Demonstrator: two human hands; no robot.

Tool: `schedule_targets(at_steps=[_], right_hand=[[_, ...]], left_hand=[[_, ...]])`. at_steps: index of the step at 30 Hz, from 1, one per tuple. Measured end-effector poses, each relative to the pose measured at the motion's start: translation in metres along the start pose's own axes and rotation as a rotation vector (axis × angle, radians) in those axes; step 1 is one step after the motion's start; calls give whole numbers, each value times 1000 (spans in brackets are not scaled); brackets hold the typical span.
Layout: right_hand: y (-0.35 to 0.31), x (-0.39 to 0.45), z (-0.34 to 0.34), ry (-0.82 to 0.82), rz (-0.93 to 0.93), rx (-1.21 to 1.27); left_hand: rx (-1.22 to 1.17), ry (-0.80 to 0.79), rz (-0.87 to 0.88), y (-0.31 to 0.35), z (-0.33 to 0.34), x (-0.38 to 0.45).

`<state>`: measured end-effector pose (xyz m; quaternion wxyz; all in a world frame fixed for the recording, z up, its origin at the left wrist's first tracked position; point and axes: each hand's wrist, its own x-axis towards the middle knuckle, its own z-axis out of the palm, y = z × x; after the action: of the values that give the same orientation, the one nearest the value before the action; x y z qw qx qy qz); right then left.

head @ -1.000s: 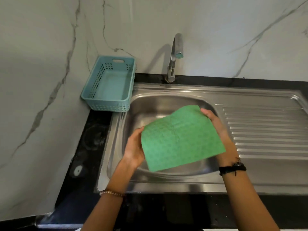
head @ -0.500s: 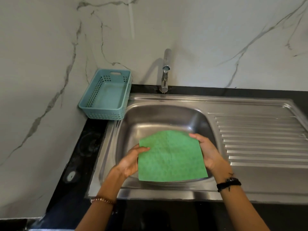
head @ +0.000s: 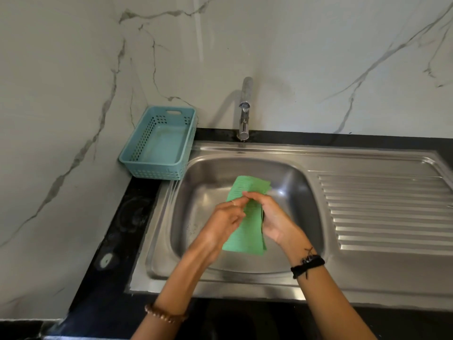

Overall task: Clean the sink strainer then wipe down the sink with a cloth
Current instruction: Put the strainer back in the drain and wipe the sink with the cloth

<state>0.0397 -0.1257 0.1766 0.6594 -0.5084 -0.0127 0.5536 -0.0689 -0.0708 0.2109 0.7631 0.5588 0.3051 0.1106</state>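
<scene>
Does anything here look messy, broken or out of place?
Nothing much. The green cloth is held folded in both hands over the sink, the basket sits squarely in the corner. Only pale smudges mark the black counter.

This was a home kitchen, as shown by the stainless steel sink (head: 245,278) with its ribbed drainboard (head: 382,212) at three o'clock, the tap (head: 244,111) at twelve, a black countertop (head: 127,217) and marble-patterned wall panels (head: 318,57).

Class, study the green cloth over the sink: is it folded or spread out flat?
Folded. The cloth forms a narrow strip with layered edges, held between the left hand and right hand above the sink.
</scene>
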Motion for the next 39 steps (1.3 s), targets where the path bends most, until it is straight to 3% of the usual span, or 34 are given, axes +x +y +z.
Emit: schedule_targets(at_steps=[3, 6, 8, 11, 13, 16, 20, 22, 26, 28, 32, 36, 39], right_hand=[[-9, -3, -5, -29, -40, -89], [-14, -3, -6, -148, -60, -54], [-8, 2, -8, -115, -66, -56], [13, 9, -16, -4, -4, -254], [22, 15, -18, -42, 43, -286], [10, 24, -2, -126, 25, -326], [-30, 45, 50, -287, -44, -660], [-52, 62, 85, -309, -159, -766], [-83, 111, 147, -258, -340, -693], [-92, 141, 169, -202, -398, -746], [-95, 199, 196, -74, -382, -1097], [-70, 238, 199, 43, -343, -1447], [-52, 250, 194, 60, -293, -1797]], left_hand=[[25, 246, 122, -2, -24, 4], [32, 193, 34, -11, -33, 15], [-11, 179, -79, -18, -37, 22], [110, 200, -197, -30, -47, 27], [166, 196, -224, -30, -56, 30], [242, 123, -162, -6, -77, 36], [367, -19, -92, 43, -122, 46], [456, 13, -19, 69, -147, 56], [468, 192, 126, 117, -188, 98], [636, 221, 180, 134, -205, 128], [1042, 195, 130, 138, -233, 184], [1241, 164, -83, 107, -251, 221], [1455, 235, -184, 75, -252, 227]])
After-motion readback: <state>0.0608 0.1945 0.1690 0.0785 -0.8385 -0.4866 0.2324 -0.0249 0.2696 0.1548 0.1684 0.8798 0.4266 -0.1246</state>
